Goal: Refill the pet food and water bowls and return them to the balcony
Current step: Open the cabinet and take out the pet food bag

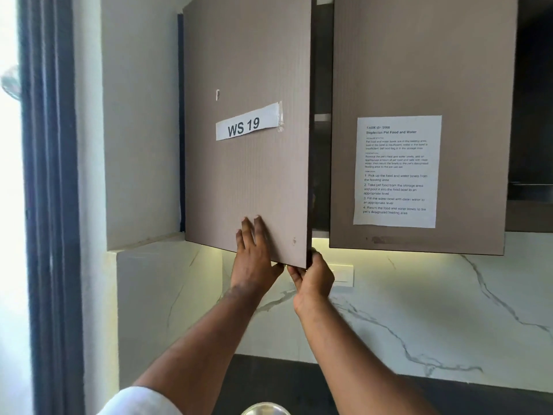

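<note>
1. Two brown cabinet doors fill the upper wall of a kitchen corner: the left cabinet door stands swung partly outward, and the right cabinet door hangs ajar beside it, a dark gap between the pair.
2. Below them runs a white marble-patterned backsplash, lit along its top by a strip of warm light under the cabinet, with a dark countertop at its foot.
3. At far left, a dark door frame borders a wash of bright daylight.
4. A printed task sheet is stuck to the right cabinet door, headed "Replenish Pet Food and Water" and listing four numbered steps.
5. A white paper label reading "WS 19" is taped at a slight slant across the left cabinet door.
6. The person's left hand lies against the lower front of the left cabinet door, fingers spread flat on the panel and thumb hooked under its bottom edge, grasping the door.
7. The right hand curls around the bottom right corner of the same door, fingers tucked behind the edge, also gripping it.
8. A white sleeve shows at the bottom left of the scene.
9. Only a sliver of a shiny metal bowl peeps in at the bottom edge, low in front of the person and near the countertop; whether it holds food or water cannot be told.
</note>
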`<act>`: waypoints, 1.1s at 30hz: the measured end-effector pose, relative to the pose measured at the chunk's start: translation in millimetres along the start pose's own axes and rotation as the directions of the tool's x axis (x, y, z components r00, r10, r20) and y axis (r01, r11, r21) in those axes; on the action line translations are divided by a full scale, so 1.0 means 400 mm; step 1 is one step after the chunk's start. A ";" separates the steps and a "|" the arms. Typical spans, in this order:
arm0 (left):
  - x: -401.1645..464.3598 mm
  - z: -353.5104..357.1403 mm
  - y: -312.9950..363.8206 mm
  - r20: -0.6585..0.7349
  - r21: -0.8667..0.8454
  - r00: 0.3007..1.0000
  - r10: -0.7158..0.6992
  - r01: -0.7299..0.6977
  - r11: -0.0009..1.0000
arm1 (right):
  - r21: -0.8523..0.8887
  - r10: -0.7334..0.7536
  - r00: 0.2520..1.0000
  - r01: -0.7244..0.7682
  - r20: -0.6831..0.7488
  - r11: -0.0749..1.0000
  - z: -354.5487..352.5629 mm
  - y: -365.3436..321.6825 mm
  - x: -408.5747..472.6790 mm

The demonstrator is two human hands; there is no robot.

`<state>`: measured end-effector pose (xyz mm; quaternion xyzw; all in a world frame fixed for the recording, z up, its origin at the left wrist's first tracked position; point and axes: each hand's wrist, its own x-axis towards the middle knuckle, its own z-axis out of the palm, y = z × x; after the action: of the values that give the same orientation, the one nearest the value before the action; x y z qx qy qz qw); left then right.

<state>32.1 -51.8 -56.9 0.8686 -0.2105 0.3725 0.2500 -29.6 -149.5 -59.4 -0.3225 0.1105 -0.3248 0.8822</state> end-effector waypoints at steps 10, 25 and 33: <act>-0.117 -0.141 -0.075 -0.053 -0.041 0.998 0.012 -0.015 0.999 | -0.381 -0.314 0.896 0.422 0.314 0.823 0.025 0.073 -0.193; -0.202 -0.324 -0.294 0.005 -0.427 0.993 -0.115 0.106 0.898 | -0.370 -0.381 0.655 0.714 0.652 0.595 0.128 0.185 -0.399; -0.225 -0.344 -0.354 -0.080 -0.530 0.993 -0.091 0.035 0.847 | -0.372 -0.214 0.640 0.650 0.738 0.663 0.155 0.216 -0.414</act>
<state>-21.3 157.0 -81.7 0.7528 -0.2631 0.3359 0.5012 -87.8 38.2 -69.8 -0.6950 -0.1832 -0.3552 0.5978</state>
